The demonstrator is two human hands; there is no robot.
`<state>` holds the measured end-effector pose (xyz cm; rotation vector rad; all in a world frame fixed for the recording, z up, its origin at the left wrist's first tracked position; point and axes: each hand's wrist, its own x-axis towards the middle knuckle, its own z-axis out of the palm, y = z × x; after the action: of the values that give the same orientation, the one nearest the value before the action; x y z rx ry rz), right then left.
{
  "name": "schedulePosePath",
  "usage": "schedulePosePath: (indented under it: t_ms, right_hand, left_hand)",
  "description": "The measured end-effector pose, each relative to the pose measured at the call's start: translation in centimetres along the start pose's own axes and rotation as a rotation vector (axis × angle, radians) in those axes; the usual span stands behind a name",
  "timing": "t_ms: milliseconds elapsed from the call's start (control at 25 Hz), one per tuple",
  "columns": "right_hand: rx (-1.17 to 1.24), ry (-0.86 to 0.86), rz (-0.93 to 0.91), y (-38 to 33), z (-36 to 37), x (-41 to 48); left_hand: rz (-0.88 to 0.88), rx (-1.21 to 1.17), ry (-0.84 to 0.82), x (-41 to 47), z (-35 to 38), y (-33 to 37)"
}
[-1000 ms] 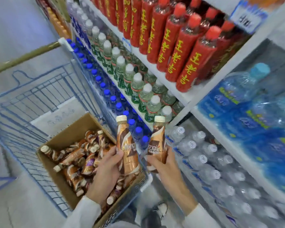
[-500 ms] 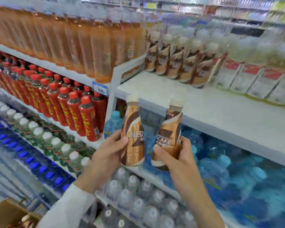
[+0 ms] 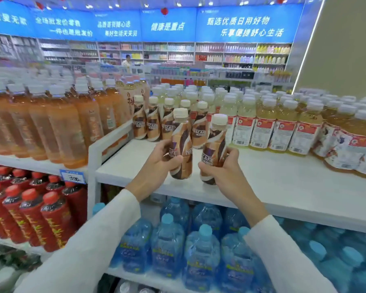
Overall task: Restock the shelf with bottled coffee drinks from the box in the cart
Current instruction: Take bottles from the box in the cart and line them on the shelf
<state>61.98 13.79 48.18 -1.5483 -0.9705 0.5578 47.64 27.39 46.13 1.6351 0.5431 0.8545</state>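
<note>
My left hand [image 3: 154,163] grips a brown and cream coffee bottle [image 3: 181,149] with a cream cap, held upright just above the front of the white top shelf [image 3: 283,187]. My right hand [image 3: 224,170] grips a second, matching coffee bottle [image 3: 215,148] right beside it. Both bottles are over the bare front part of the shelf. A short row of the same coffee bottles [image 3: 154,122] stands at the back of that shelf, behind my hands. The cart and the box are out of view.
Tall orange drink bottles [image 3: 57,121] fill the shelf to the left, behind a white divider [image 3: 106,140]. Pale yellow bottles [image 3: 281,123] stand to the right of the coffee row. Red bottles [image 3: 36,210] and blue water packs [image 3: 199,246] sit below.
My view has swung up from the cart and box to the top shelf. Both hands have lifted their coffee bottles from the box up to the shelf's front edge.
</note>
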Motion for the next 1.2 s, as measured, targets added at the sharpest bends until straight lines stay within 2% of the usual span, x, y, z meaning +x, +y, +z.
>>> schedulePosePath:
  t_ms: [360, 440, 520, 600, 720, 840, 1040, 1200]
  right_hand:
    - [-0.055, -0.007, 0.064, 2.8, 0.3, 1.6]
    - [-0.180, 0.089, 0.017, 3.2, 0.6, 1.2]
    - [-0.319, 0.257, -0.021, 3.5, 1.0, 0.8]
    - [-0.380, 0.335, -0.040, 3.6, 1.3, 0.8]
    - [-0.256, 0.175, 0.001, 3.7, 0.6, 1.3]
    - [-0.186, 0.044, 0.003, 4.1, -0.2, 1.5]
    - [-0.215, 0.202, -0.077, 4.0, 0.8, 0.3]
    - [-0.176, 0.204, -0.073, 3.8, 3.0, 1.4]
  left_hand:
    - [0.030, 0.109, -0.024, 1.5, -0.4, -2.5]
    - [0.019, 0.131, -0.063, 1.3, -0.7, -2.9]
    - [0.001, 0.174, -0.097, 1.2, -0.9, -2.9]
    - [0.007, 0.257, -0.035, 1.1, -0.9, -2.4]
    - [0.021, 0.338, 0.113, 0.6, 0.1, -1.6]
    - [0.032, 0.339, 0.178, 0.1, 0.8, -1.8]
    - [0.048, 0.331, 0.220, -0.3, 1.1, -2.3]
    - [0.063, 0.386, 0.293, 0.1, -0.1, -3.0]
